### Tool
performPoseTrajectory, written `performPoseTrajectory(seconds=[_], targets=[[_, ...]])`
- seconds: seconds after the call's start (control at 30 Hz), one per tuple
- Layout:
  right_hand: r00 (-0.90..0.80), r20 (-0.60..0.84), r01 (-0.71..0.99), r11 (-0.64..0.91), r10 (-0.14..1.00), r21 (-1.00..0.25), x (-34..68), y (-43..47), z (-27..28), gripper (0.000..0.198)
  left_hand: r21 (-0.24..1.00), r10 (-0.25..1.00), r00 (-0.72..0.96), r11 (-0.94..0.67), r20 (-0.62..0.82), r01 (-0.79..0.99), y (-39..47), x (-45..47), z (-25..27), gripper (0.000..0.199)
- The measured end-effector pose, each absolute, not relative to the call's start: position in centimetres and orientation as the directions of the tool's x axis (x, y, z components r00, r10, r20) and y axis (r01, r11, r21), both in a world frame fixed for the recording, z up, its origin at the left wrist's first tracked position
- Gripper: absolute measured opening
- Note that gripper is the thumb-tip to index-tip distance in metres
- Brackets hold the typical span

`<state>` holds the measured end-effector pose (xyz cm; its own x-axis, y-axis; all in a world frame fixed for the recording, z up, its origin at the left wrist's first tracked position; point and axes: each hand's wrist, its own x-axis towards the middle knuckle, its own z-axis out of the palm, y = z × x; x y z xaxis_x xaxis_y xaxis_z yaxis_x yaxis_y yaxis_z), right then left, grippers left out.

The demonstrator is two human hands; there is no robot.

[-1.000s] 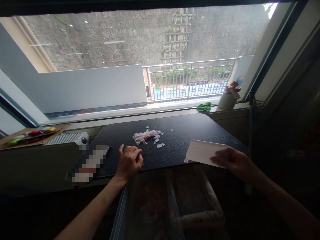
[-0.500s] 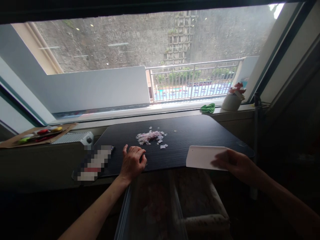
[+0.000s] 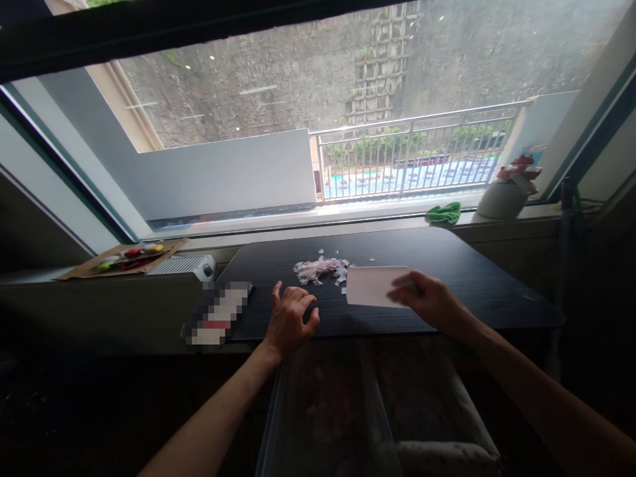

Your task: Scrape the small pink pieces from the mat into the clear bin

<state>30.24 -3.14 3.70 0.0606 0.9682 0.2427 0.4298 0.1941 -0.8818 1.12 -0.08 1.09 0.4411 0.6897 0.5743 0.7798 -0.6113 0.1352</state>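
My right hand [image 3: 427, 298] grips the right end of a thin white rectangular card [image 3: 372, 286] with rounded corners and a small hole near one corner. The card is tilted over the dark tabletop [image 3: 447, 265], its left edge close to a pile of small pale pinkish paper scraps [image 3: 322, 269]. Whether it touches the table I cannot tell. At the table's front edge, just nearer than the pile, is my left hand [image 3: 292, 315]. Its fingers are bent and apart, with nothing seen in them.
A pixelated flat object [image 3: 221, 315] lies at the table's left front. Below the front edge stands a clear plastic bin [image 3: 273, 424] beside a pale-edged container [image 3: 447, 450]. A green cloth [image 3: 444, 212] and a pale jar [image 3: 503, 199] are on the windowsill. Cardboard [image 3: 94, 265] lies left.
My right hand has brought the card leftward and away from me, close to the scraps. My left hand stays near the front edge. The whole view has shifted and tilted slightly.
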Motion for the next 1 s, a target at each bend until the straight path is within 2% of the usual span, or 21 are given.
performPoseTrajectory(seconds=[0.13,0.3,0.43,0.53,0.63,0.73,0.83,0.93,1.0], targets=[[0.189,0.258,0.455,0.148,0.948,-0.878,30.7,-2.6,4.0,0.024,0.183,0.742,0.413,-0.575,0.529,0.798,0.3,1.6,1.3,0.017],[0.145,0.179,0.416,0.104,0.973,-0.904,30.9,-1.1,3.6,0.025,0.271,0.809,0.409,-0.543,0.422,0.795,1.5,4.2,2.3,0.019],[0.254,0.175,0.421,0.054,0.951,-0.906,31.7,-1.1,3.3,0.025,0.281,0.831,0.512,-0.556,0.216,0.783,2.6,6.6,3.9,0.021],[0.332,0.186,0.428,0.028,0.925,-0.903,32.3,-0.8,2.4,0.027,0.233,0.835,0.544,-0.546,0.079,0.805,3.1,7.8,5.0,0.019],[0.388,0.205,0.409,0.031,0.899,-0.912,32.5,-0.5,1.4,0.031,0.207,0.847,0.529,-0.528,0.052,0.824,3.4,8.3,5.6,0.014],[0.398,0.225,0.414,0.044,0.889,-0.909,32.2,-0.6,1.1,0.030,0.237,0.858,0.509,-0.509,0.067,0.827,3.5,8.3,5.7,0.011],[0.389,0.228,0.434,0.041,0.892,-0.900,31.8,-1.0,1.6,0.026,0.355,0.882,0.467,-0.458,0.066,0.815,3.7,7.4,5.5,0.009],[0.384,0.234,0.431,0.050,0.893,-0.901,31.7,-1.3,2.0,0.023,0.642,0.940,0.336,-0.291,0.056,0.709,4.1,5.9,5.1,0.008],[0.390,0.234,0.430,0.048,0.891,-0.902,31.6,-1.3,2.0,0.022,0.832,0.970,0.238,-0.094,-0.047,0.546,4.3,5.0,4.9,0.007]])
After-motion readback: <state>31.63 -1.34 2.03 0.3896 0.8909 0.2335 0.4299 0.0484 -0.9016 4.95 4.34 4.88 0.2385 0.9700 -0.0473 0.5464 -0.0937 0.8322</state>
